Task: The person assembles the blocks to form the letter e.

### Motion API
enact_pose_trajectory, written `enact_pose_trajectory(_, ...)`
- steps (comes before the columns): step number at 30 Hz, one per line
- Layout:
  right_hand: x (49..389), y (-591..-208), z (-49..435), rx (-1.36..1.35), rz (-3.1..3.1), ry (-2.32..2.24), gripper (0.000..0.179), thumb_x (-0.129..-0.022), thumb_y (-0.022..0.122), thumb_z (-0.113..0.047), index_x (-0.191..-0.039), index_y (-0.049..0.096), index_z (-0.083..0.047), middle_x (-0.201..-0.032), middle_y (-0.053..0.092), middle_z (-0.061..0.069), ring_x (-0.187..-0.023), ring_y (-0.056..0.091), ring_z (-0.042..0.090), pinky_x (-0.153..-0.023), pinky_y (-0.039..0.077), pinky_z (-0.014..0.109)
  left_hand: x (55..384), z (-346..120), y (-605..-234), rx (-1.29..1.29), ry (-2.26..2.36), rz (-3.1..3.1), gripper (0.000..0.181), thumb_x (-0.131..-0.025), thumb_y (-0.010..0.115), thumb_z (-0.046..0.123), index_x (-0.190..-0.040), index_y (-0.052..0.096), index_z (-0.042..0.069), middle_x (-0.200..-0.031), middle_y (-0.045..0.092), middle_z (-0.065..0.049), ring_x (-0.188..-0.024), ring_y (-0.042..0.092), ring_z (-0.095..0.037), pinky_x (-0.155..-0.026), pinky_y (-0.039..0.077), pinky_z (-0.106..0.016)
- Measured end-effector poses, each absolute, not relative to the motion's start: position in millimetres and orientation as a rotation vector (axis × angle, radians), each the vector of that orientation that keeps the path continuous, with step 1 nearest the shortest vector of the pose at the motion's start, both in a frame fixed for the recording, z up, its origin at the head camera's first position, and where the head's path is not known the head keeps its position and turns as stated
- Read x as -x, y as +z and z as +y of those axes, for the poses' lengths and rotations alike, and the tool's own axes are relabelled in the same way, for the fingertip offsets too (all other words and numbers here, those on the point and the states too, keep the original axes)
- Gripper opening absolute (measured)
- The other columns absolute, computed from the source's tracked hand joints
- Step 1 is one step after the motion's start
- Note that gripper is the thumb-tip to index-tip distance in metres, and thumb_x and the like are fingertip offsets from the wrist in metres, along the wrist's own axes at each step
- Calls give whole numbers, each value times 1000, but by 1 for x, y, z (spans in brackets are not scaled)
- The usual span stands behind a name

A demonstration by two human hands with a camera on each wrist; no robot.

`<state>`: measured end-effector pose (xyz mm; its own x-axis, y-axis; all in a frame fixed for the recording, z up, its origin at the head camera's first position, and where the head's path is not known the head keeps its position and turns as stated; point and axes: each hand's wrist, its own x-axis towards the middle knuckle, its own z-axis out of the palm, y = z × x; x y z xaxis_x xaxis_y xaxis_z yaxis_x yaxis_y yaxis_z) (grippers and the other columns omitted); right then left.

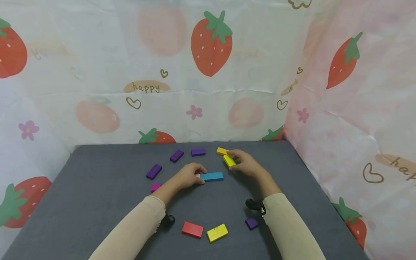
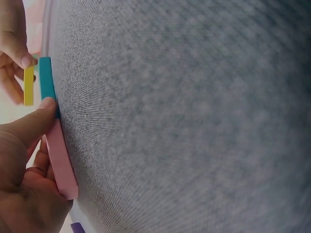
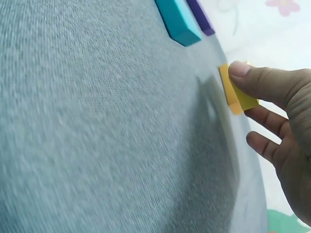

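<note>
A blue block (image 1: 212, 176) and a pink block (image 2: 60, 160) lie end to end on the grey table. My left hand (image 1: 190, 175) pinches them around their joint, its thumb on the near side and fingers on the far side; it covers most of the pink one in the head view. My right hand (image 1: 245, 162) holds a yellow block (image 1: 229, 160) between thumb and fingers, tilted and apparently raised off the cloth. Just behind it lies an orange-yellow block (image 1: 221, 151), partly covered by the yellow one in the right wrist view.
Purple blocks (image 1: 176, 155) lie at the back left, with a magenta block (image 1: 156, 186) beside the left forearm. Nearer the front are a red block (image 1: 192, 229), another yellow block (image 1: 217, 233) and a small purple block (image 1: 251, 223). Strawberry-print cloth (image 1: 195, 119) hangs behind the table.
</note>
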<state>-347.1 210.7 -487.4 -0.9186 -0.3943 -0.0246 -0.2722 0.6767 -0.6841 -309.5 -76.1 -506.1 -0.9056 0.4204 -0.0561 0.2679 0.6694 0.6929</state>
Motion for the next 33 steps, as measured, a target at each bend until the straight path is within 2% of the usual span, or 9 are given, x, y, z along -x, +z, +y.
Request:
enact_pose_trajectory(5,348,-491,202,545,2704,-1070,69,-90,80,-13,-152,49,-16,-148,52,11,-123,57,31,-85,55,39,309,-76,-505,-550,1071,2666,27,-89,82,17,-114,72,14,-108,65,-1,-97,57,-17,-92,49,-41)
enact_pose_trajectory(17,348,-498,190,537,2690,-1032,69,-89,82,-18,-151,51,-15,-146,55,12,-129,54,32,-106,45,51,308,-75,-503,-536,1061,2668,26,-89,81,18,-114,73,15,-107,64,-1,-96,56,-18,-92,48,-40)
enact_pose_trajectory(27,352,-502,188,577,2679,-957,70,-90,81,-19,-152,50,-16,-147,55,9,-127,56,30,-104,47,49,307,-75,-502,-541,1059,2661,26,-90,81,18,-114,73,14,-107,64,-1,-96,56,-18,-92,48,-40)
enact_pose_trajectory(33,355,-501,191,639,2616,-938,72,-91,79,-14,-155,45,-14,-151,51,10,-130,54,30,-107,46,49,308,-76,-502,-537,1052,2663,26,-90,81,19,-114,72,15,-107,64,-1,-97,55,-18,-92,48,-40)
